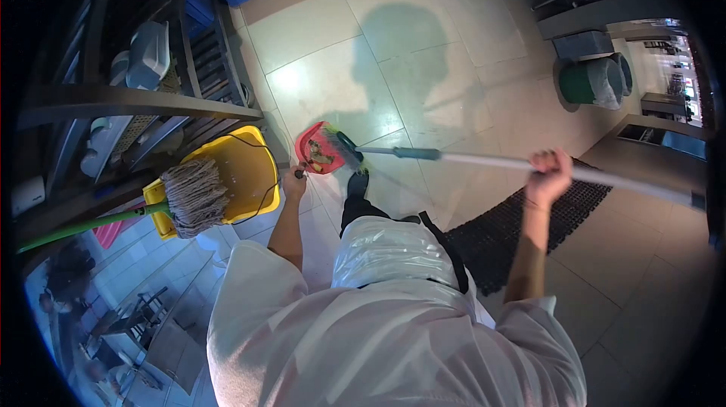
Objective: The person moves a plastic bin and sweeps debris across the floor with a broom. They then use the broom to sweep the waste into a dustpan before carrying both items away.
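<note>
My left hand [294, 183] is closed around the dark-tipped handle of a red dustpan [306, 141] that rests on the tiled floor. Some brownish and yellowish debris [319, 154] lies in the pan. Out to the right, my right hand [551, 177] grips the long pale pole of a broom [484, 160], which has a green sleeve partway along. The broom's head, with dark backing and green-tipped bristles, sits at the dustpan's open side, over its edge. One dark shoe [358, 184] stands just beside the bristles.
A yellow mop bucket [261, 172] with a string mop [195, 197] stands left of my left hand. Dark shelving [151, 104] runs along the left. A black mat [522, 229] lies at right, and a green lined bin [579, 83] stands farther off.
</note>
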`<state>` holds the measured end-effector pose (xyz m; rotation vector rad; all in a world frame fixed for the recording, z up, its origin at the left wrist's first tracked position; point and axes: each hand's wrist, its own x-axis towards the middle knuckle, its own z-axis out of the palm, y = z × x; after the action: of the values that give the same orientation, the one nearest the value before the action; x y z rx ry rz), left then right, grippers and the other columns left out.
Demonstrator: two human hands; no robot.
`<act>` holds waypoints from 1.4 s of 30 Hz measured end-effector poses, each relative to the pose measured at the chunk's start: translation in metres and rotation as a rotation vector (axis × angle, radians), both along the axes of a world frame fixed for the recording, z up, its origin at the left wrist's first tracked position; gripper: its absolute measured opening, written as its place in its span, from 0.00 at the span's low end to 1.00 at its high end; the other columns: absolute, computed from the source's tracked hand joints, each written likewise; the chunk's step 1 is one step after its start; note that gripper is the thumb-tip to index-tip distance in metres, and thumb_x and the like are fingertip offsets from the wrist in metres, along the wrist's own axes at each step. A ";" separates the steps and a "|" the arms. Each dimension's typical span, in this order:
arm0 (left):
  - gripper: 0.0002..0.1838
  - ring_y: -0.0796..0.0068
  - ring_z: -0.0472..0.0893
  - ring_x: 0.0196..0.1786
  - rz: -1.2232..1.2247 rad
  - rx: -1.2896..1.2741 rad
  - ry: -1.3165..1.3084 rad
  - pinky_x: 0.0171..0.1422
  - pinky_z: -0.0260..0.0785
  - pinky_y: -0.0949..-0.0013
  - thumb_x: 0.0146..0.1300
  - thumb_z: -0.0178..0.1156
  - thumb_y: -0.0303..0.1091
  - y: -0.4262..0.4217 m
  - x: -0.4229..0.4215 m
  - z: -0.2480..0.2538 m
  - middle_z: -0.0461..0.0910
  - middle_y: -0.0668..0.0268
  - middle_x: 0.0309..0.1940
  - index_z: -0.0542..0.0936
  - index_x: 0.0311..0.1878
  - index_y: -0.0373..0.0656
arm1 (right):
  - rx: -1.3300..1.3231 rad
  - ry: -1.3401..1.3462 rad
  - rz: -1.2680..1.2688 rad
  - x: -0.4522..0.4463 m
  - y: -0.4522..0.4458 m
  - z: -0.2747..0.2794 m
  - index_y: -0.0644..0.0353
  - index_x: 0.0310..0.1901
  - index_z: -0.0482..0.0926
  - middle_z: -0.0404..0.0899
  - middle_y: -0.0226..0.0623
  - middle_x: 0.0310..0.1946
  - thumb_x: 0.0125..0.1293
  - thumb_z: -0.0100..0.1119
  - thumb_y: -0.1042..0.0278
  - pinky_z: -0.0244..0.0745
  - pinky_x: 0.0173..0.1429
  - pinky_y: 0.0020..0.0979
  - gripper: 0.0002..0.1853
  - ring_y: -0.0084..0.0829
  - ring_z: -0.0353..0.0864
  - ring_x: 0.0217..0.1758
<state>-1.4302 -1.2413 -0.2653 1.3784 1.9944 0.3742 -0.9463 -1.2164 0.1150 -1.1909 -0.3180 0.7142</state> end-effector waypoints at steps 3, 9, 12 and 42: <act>0.10 0.61 0.83 0.38 -0.025 0.158 -0.201 0.45 0.73 0.62 0.47 0.65 0.28 -0.006 -0.025 -0.038 0.82 0.56 0.32 0.81 0.36 0.42 | 0.029 -0.046 -0.032 0.067 -0.068 0.060 0.49 0.16 0.54 0.48 0.22 0.12 0.63 0.51 0.68 0.50 0.26 0.27 0.20 0.20 0.47 0.16; 0.06 0.79 0.77 0.32 -0.003 0.182 -0.660 0.42 0.72 0.73 0.55 0.64 0.25 0.042 0.022 -0.025 0.80 0.67 0.29 0.79 0.34 0.35 | 0.079 -0.135 -0.482 0.153 -0.213 0.116 0.51 0.17 0.58 0.51 0.25 0.11 0.64 0.51 0.68 0.53 0.25 0.28 0.19 0.21 0.53 0.15; 0.04 0.82 0.74 0.34 -0.157 0.069 -0.652 0.42 0.68 0.78 0.56 0.61 0.23 0.095 0.117 0.051 0.77 0.71 0.28 0.79 0.35 0.34 | 0.073 -0.182 -0.730 0.177 -0.246 0.107 0.52 0.19 0.60 0.52 0.25 0.11 0.63 0.52 0.68 0.54 0.25 0.27 0.17 0.21 0.54 0.14; 0.10 0.81 0.74 0.31 -0.671 0.603 -1.757 0.40 0.68 0.77 0.62 0.63 0.32 0.350 1.295 0.509 0.74 0.70 0.25 0.72 0.29 0.42 | -0.188 -0.089 -1.553 0.563 -0.375 -0.100 0.51 0.26 0.63 0.54 0.21 0.15 0.63 0.55 0.69 0.53 0.19 0.20 0.12 0.14 0.55 0.16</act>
<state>-0.1357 -0.8918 0.2440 1.1041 -0.0357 1.2924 -0.3835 -1.5911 0.0147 -1.2554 0.6121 -0.6799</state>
